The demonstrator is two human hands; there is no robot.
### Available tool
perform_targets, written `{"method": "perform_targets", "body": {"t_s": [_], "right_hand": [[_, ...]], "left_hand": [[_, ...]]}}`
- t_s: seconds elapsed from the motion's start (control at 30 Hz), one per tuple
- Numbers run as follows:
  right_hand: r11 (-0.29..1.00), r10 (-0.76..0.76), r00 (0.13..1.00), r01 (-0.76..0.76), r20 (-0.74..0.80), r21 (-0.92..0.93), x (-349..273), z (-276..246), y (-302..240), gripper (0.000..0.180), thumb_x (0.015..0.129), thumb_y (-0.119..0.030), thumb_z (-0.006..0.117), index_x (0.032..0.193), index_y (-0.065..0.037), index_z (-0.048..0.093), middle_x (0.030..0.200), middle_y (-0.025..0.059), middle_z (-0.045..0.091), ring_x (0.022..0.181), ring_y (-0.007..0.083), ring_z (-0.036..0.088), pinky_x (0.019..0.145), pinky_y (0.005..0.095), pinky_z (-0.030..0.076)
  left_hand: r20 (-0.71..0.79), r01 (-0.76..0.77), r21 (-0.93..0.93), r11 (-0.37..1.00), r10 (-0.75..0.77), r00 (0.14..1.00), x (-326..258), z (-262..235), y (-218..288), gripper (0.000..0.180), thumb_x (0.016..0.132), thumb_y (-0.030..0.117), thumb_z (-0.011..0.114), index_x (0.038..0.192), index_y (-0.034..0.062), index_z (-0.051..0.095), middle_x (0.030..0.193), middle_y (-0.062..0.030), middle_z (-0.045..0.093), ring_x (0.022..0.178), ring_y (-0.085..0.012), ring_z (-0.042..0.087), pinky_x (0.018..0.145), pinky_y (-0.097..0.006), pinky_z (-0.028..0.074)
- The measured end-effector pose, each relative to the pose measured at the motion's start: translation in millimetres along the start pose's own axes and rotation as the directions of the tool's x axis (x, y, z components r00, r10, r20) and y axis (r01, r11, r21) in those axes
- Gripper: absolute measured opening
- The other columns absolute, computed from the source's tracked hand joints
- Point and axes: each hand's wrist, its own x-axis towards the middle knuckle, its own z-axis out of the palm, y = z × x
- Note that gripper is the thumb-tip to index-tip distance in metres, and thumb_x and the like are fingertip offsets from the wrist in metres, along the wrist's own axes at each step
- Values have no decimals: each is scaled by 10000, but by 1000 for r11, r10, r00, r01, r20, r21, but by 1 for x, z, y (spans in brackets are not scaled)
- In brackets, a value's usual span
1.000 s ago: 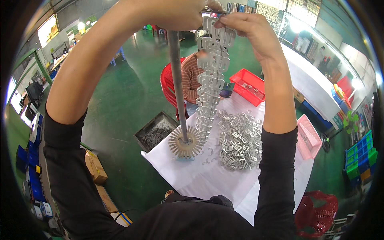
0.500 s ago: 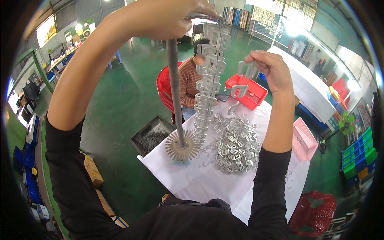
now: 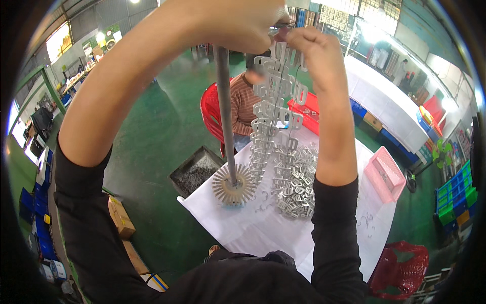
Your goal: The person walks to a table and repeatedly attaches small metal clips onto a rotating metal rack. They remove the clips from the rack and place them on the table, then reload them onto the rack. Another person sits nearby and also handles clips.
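Observation:
My left hand (image 3: 238,25) is raised high and grips the top of a grey metal rod (image 3: 225,111). The rod stands upright on a round, toothed base (image 3: 234,185) on the white table (image 3: 243,233). A long string of silver metal clips (image 3: 271,116) hangs down beside the rod from its top. My right hand (image 3: 309,50) is up at the top of that string, fingers pinched on a clip right next to my left hand. A heap of loose silver clips (image 3: 296,182) lies on the table below.
A dark tray of small metal parts (image 3: 195,172) sits at the table's left corner. A pink tray (image 3: 386,175) is at the right, a red bin (image 3: 309,109) behind. A person in a striped shirt (image 3: 245,104) sits on a red chair opposite. A red basket (image 3: 400,268) stands on the green floor.
My right hand rose from lower by the table, where it held a clip, up to the top of the hanging string beside my left hand. The rod stays upright.

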Motion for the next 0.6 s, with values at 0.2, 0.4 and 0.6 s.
{"method": "perform_targets", "body": {"t_s": [0.2,0.4,0.6], "right_hand": [[802,70,982,-160,175,575,-10,-40,26,201,791,-140,651,846,53,674,852,86,662,822,155,588,778,292,435],[861,214,946,-300,242,411,-27,-73,43,188,782,-157,662,829,23,690,839,65,665,819,151,589,786,289,428],[975,-131,980,100,-147,-200,-12,-21,18,256,796,-259,675,888,-24,719,769,16,583,708,109,494,674,259,367]], "left_hand": [[-253,-253,68,965,262,931,2,20,-23,195,689,-15,490,827,-66,618,683,-242,604,664,-348,614,632,-418,490],[-252,-175,60,983,185,950,5,30,-40,304,705,-38,455,971,-56,601,869,-251,620,809,-357,614,766,-408,491],[-289,-302,127,945,327,900,7,28,-47,315,721,16,492,1013,-58,584,969,-261,608,863,-359,603,785,-399,477]]}}
